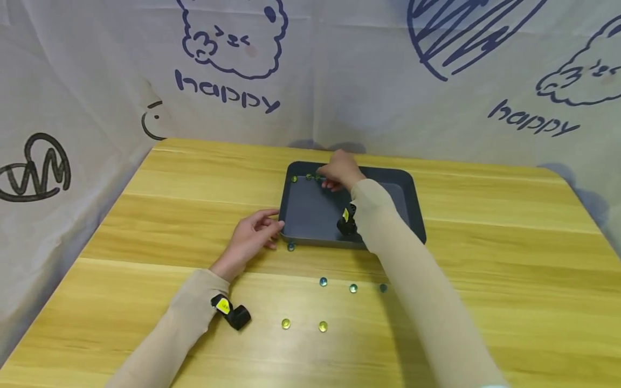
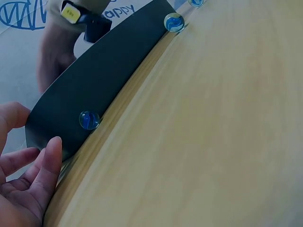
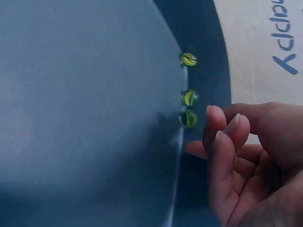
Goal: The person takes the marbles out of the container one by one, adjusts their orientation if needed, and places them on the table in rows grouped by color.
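A dark grey rectangular tray point(image 1: 315, 215) lies on the wooden table. My left hand point(image 1: 249, 237) touches its near left corner from outside with thumb and fingertips. Over the tray's far wall is my right hand point(image 1: 342, 171), its fingers loosely bent and no object visible between them. Just beside its fingertips sits a green-yellow marble point(image 3: 189, 119), with another marble point(image 3: 189, 98) close by and a third marble point(image 3: 188, 59) farther along. All three rest along the foot of the far wall. A blue marble point(image 2: 89, 120) sits outside the tray by its near wall.
On the table in front of the tray are a blue marble point(image 1: 323, 281), a teal marble point(image 1: 353, 288) and a darker marble point(image 1: 383, 288) near the right sleeve. Two yellow marbles point(image 1: 286, 323) lie nearer the person. A white cloth point(image 1: 339, 81) with drawings hangs behind the table.
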The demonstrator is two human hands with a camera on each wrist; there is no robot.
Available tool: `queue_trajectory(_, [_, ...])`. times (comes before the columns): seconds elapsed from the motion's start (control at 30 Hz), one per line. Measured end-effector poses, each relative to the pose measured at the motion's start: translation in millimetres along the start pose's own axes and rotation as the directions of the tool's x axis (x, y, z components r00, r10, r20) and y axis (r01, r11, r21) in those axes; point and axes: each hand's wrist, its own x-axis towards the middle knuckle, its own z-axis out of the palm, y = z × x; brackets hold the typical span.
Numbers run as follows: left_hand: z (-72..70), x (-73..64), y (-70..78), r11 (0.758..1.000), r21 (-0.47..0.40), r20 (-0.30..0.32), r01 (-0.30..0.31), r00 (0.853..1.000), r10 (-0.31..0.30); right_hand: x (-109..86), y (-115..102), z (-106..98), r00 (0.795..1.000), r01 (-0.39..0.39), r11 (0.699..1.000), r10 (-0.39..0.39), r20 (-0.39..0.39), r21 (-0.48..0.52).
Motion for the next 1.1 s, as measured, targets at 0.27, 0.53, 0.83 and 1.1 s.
queue_trajectory(0.27, [-1.6, -0.5, 3.4, 1.000, 0.007, -0.004, -0.002, 1.000, 0.002, 3.2, -9.2, 7.9, 0.997, -0.016, 0.991, 0.006, -0.072, -0.136])
queue_trajectory(0.53, [-1.6, 0.4, 3.9, 1.000, 0.003, 0.001, -0.002, 1.000, 0.002, 6.3, -11.2, 12.8, 0.995, -0.025, 0.971, 0.001, -0.101, -0.236])
queue_trajectory(0.83, [-0.3, 3.3, 3.5, 1.000, 0.012, -0.009, -0.009, 1.000, 0.009, 7.0, -7.3, 7.5, 0.997, -0.020, 0.972, 0.003, -0.075, -0.233])
queue_trajectory(1.1, [-0.1, 1.1, 2.2, 1.000, -0.002, -0.012, 0.003, 1.000, -0.003, -2.5, -4.4, -2.1, 0.998, 0.063, 0.990, -0.058, 0.037, -0.127])
